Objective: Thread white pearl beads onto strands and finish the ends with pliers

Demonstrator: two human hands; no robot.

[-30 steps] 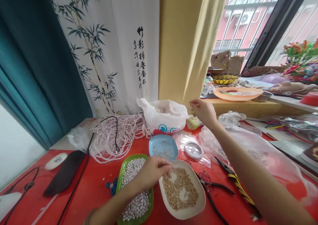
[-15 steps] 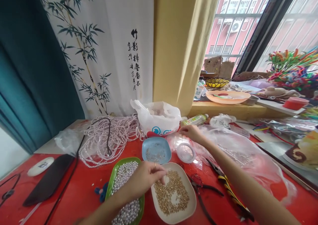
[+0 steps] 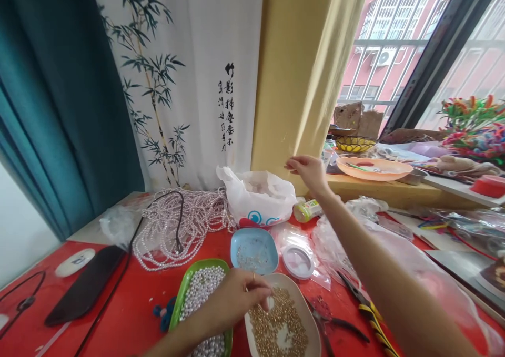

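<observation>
Head view shows the left hand (image 3: 236, 299) pinched over the near-left rim of the white dish (image 3: 305, 323) of small gold beads (image 3: 278, 330), fingertips closed together on something too small to make out, just as they were half a second ago. That dish sits at the near edge of the red table (image 3: 130, 304), touching the green dish (image 3: 179, 307) of white pearls (image 3: 201, 294) on its left. The right hand (image 3: 310, 170) has changed most: half a second ago it was low, by the round clear spool case (image 3: 298, 259) on the table; now it is raised well above the table in front of the yellow curtain (image 3: 303, 68), thumb and forefinger pinched, the other fingers loosely curled. Whether a thread runs between the two hands cannot be told. Behind the two dishes lies the blue dish (image 3: 252, 249), with the spool case just to its right on clear plastic wrap. Farther back, a white plastic bag (image 3: 258, 196) stands near the far edge, a heap of strung pearl strands (image 3: 177, 223) lies to its left, and a small bottle (image 3: 307, 210) lies on its side to its right. Pliers (image 3: 339, 325) and a yellow-and-black handled tool (image 3: 366, 312) lie right of the white dish. An orange plate (image 3: 373, 169) rests on the windowsill beyond.
</observation>
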